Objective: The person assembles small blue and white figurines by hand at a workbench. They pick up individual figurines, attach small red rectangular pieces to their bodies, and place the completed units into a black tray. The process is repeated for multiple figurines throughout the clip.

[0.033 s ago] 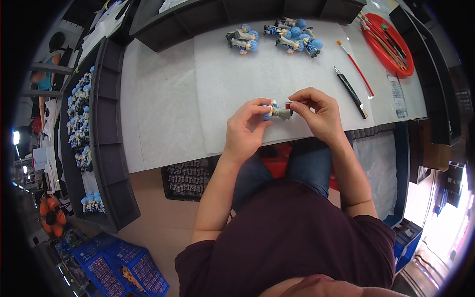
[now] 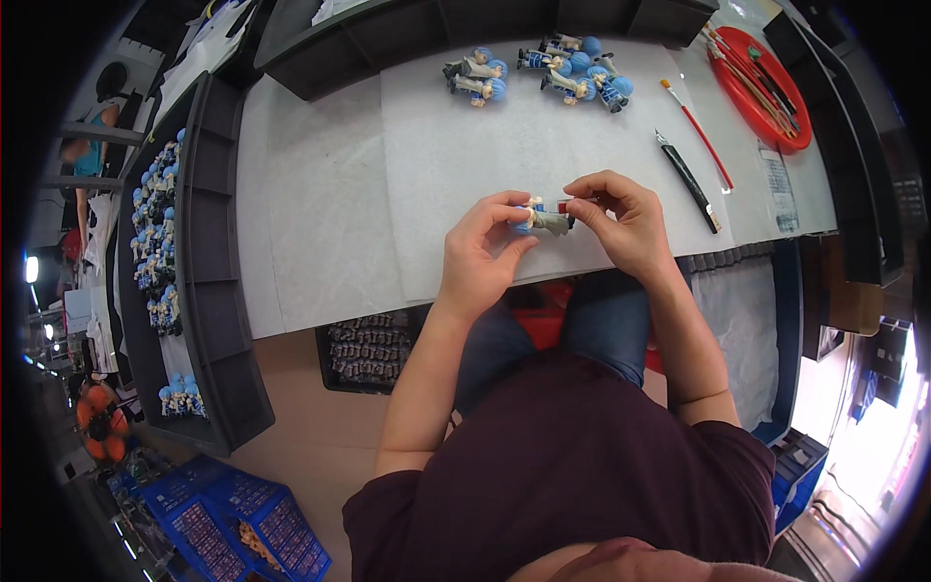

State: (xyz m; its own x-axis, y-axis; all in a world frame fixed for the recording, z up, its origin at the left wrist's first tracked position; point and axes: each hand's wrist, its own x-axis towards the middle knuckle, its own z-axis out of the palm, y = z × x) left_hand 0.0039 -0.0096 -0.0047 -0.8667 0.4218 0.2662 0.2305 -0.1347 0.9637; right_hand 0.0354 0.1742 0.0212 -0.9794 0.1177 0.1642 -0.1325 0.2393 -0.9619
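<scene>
Figurine: a small one (image 2: pixel 549 215) with a blue head, grey body and a red bit at one end, lying sideways between both hands, middle of the frame, just above the bench (image 2: pixel 320 223).
Left hand: (image 2: pixel 482 254) grip closed on the blue-head end, thumb and fingertips pinching it.
Right hand: (image 2: pixel 623 221) grip closed on the other end, fingers curled over the red part.
Finished pile: more blue-headed figurines (image 2: pixel 543 73) lie in a loose cluster at upper centre of the frame, well apart from the hands.
Knife: a black-handled one (image 2: pixel 688 180) lies slantwise on the bench, right of the right hand, near but not touching.
Brush: a red-handled brush (image 2: pixel 696 130) lies just beyond the knife, about parallel to it.
Red tray: (image 2: pixel 743 92) upper right of the frame, holds several more brushes.
Left rack: a dark rack (image 2: pixel 199 262) along the left of the frame, with rows of blue-headed figurines standing in it.
Low tray: a black tray (image 2: pixel 371 347) of dark small parts sits below the bench edge, beside the person's left knee.
Crates: blue crates (image 2: pixel 242 524) at lower left of the frame on the floor.
</scene>
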